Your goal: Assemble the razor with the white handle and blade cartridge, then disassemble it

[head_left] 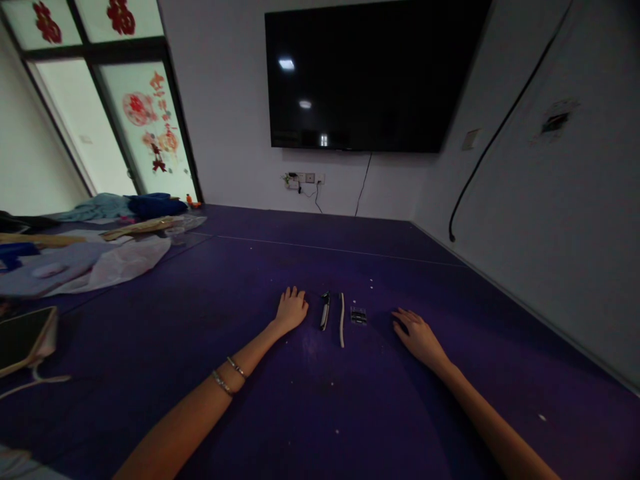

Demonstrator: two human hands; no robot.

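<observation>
My left hand (292,309) lies flat on the purple tabletop (280,413), fingers slightly spread and holding nothing. Just to its right is a slim black-and-white tool (325,312) with a dark, angled head, perhaps a razor. Beside that lies a thin whitish stick (342,321) with a dark upper end, possibly a toothbrush. A small clear pack (359,316) with dark pieces inside sits further right. My right hand (415,333) rests on the surface to the right of the pack, apart from it, with fingers extended and nothing in them.
At the left are crumpled plastic sheeting (133,263), folded cloth (157,205) and a device with a dark screen (27,340), its pale cord beside it. A large television (370,77) hangs on the back wall. A black cable (500,127) dangles along the right wall.
</observation>
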